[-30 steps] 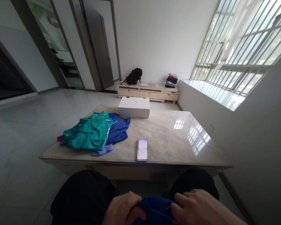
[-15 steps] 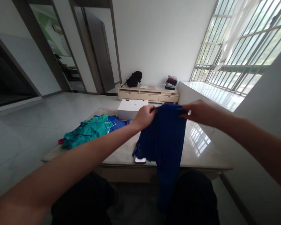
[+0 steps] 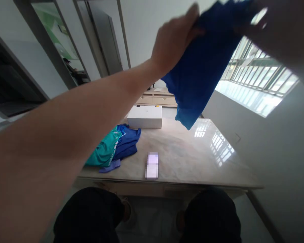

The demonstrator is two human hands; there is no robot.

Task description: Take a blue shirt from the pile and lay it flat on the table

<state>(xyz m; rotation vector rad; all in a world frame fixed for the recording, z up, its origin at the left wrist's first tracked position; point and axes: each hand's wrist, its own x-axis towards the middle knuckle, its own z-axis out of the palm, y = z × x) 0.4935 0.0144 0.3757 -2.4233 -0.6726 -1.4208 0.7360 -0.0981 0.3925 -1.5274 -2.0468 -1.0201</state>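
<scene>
A blue garment [image 3: 205, 67] hangs high in front of me, its lower end shading to lighter blue above the table. My left hand [image 3: 176, 42] is closed on its upper left edge. My right hand [image 3: 258, 25], dark and blurred at the top right, grips the other upper corner; its fingers are partly hidden. Below on the marble-topped table [image 3: 182, 158] lies a phone [image 3: 152, 165] with a pixelated screen. Left of it is a heap of clothes with a green garment [image 3: 105, 148] and a dark blue garment [image 3: 128, 140], partly covered by my left forearm.
A white box [image 3: 145, 118] stands at the table's far side. Behind it is a low cabinet [image 3: 164, 100] against the wall. A barred window [image 3: 263, 74] is at the right. Through a doorway at the far left, a person [image 3: 74, 71] is visible. My knees are at the table's near edge.
Both hands have risen, lifting the blue garment from over the near table edge to high in front of me. The phone, partly covered before, now shows whole.
</scene>
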